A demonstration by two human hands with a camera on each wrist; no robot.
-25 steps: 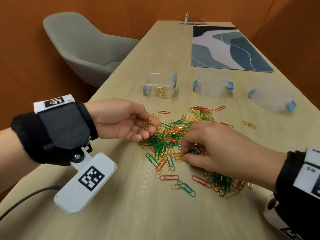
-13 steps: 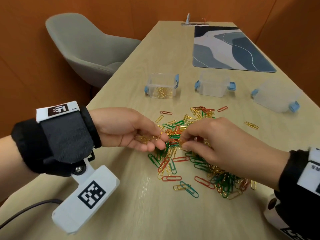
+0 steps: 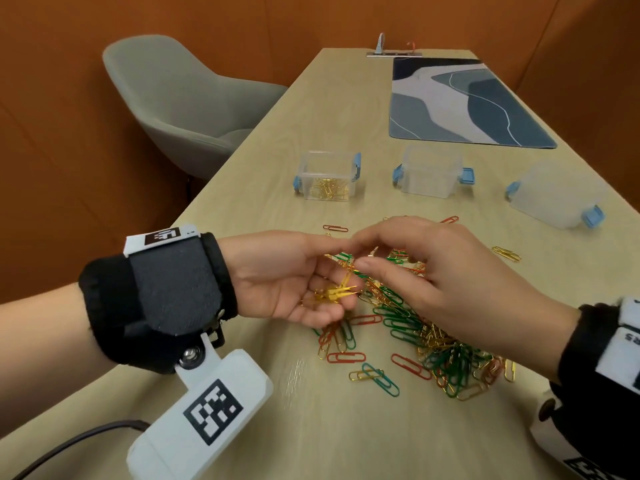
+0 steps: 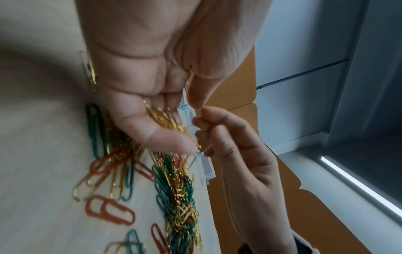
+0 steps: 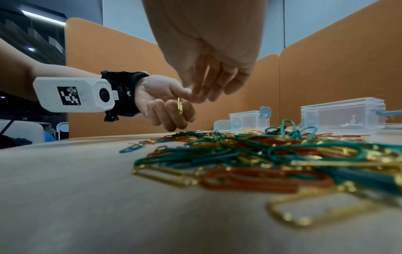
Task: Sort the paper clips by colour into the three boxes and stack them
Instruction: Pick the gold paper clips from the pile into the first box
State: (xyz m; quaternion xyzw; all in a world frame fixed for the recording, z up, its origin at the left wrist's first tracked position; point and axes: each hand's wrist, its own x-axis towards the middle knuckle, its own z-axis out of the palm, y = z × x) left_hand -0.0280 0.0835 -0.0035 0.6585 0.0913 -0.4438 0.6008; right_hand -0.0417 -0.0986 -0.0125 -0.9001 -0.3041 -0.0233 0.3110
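Head, left hand: the left hand (image 3: 294,282) was cupped palm up over the near-left edge of the pile (image 3: 426,323), holding a small heap of gold clips (image 3: 334,293).
Head, right hand: the right hand (image 3: 433,271) hovered just right of it, fingertips narrowed over the palm; whether they pinched a clip could not be told here.
Head, boxes: the left box (image 3: 327,176) held gold clips; the middle box (image 3: 431,176) and right box (image 3: 557,195) stood far of the pile.
Left wrist, risk: gold clips lay at the fingers' edge, so a tilt could spill them into the mixed pile.
Right wrist, risk: a gold clip (image 5: 180,106) hung upright between the hands; if loose, it could miss the palm.
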